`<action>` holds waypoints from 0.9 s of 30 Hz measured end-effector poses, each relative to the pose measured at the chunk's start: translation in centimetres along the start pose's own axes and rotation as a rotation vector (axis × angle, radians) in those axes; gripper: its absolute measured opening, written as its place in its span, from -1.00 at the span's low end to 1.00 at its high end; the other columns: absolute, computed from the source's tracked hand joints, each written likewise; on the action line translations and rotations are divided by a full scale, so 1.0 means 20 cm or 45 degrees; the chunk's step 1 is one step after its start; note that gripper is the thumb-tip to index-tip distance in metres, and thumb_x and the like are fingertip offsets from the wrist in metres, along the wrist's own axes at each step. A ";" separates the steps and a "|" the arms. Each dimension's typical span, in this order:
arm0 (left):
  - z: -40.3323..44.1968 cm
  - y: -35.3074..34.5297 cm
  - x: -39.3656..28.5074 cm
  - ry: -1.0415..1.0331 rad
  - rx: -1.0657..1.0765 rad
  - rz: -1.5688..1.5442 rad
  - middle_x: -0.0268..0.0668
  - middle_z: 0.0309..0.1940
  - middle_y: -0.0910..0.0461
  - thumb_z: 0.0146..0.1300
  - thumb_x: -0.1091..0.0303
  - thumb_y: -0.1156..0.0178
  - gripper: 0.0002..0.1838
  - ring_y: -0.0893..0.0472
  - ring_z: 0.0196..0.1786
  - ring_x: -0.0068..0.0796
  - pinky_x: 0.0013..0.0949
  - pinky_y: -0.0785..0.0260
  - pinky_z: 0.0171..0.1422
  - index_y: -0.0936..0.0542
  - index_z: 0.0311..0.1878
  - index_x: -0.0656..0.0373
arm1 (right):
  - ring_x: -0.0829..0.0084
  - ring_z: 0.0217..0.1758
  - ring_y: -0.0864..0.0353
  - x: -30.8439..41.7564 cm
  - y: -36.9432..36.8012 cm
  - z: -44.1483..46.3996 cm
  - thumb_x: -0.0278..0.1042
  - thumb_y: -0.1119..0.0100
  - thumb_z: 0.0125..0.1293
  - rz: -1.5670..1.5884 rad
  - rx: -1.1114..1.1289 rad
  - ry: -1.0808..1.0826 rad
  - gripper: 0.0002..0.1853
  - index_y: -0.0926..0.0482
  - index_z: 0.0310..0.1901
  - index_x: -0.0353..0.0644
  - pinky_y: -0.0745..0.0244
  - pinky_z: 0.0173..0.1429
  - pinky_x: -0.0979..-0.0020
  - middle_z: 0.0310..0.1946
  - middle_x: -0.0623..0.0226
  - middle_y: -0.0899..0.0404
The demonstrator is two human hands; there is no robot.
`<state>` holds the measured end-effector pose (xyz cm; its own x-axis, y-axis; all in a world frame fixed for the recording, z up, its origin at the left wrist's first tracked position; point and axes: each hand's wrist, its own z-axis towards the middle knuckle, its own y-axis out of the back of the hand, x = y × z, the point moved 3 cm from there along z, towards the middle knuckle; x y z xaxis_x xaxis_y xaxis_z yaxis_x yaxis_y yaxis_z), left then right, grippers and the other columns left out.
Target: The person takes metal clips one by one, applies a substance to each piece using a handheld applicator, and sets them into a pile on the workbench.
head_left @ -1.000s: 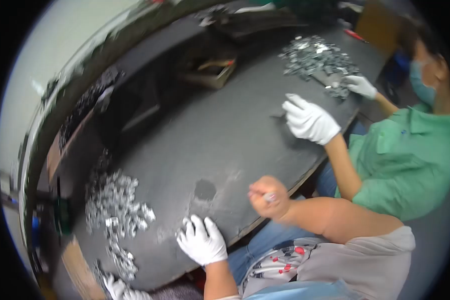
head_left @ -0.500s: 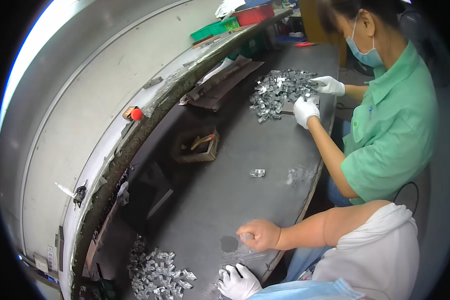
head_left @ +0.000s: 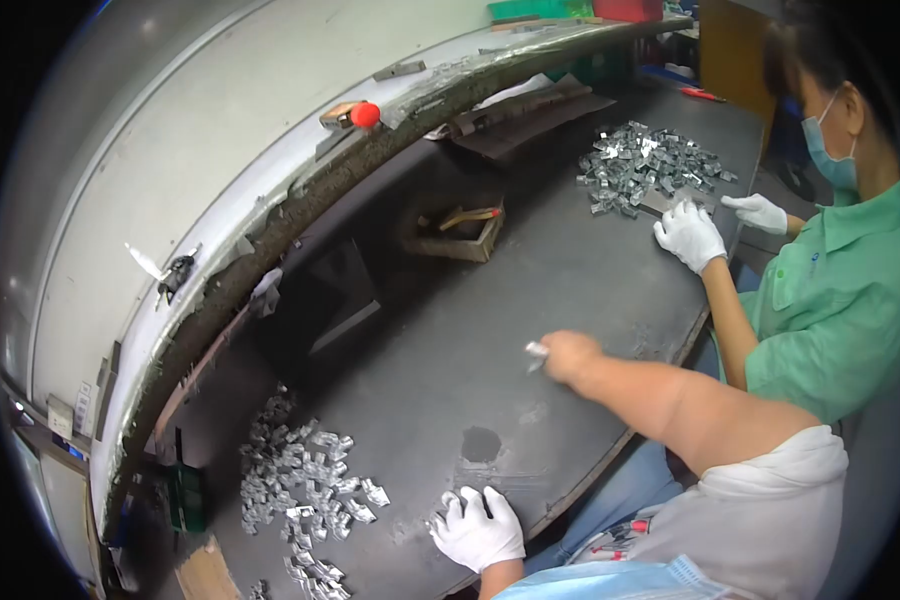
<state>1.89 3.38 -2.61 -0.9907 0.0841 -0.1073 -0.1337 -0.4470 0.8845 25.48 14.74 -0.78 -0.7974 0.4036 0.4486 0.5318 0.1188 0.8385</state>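
Note:
My left hand, in a white glove, rests on the dark table near its front edge. Its fingers are spread and slightly bent, with nothing visible in them. Farther forward and to the right, my bare right hand is closed around a small shiny metal piece, which sticks out on its left side. Blur hides the finger detail. Many similar metal pieces lie in a loose pile left of my left hand. A dark round patch marks the tabletop between my hands.
At the right, a co-worker in green has gloved hands beside a second metal pile. A box with a red-tipped tool stands mid-table. Behind it runs a raised ledge. A green container is at the left.
My right hand has reached forward from beside the dark patch. The loose piece earlier on the table ahead no longer shows there. The co-worker's hands have moved slightly apart. The view has shifted.

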 end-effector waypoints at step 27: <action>-0.03 -0.01 -0.07 0.107 0.149 -0.004 -0.07 -0.10 -0.52 0.15 0.12 -0.01 -0.68 -0.46 0.00 -0.10 -0.07 -0.14 0.20 -0.60 -0.19 0.08 | 0.46 -0.23 -0.53 0.10 -0.02 -0.55 -0.31 -0.23 0.06 1.010 -0.047 0.472 -0.73 -0.54 -0.21 -0.25 -0.42 -0.14 0.50 -0.31 0.24 -0.56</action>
<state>3.22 2.93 -2.91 -0.9896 0.0085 -0.1434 -0.1377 -0.3397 0.9304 20.63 5.56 3.20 -0.2410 0.0330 0.9700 0.9644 -0.1037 0.2432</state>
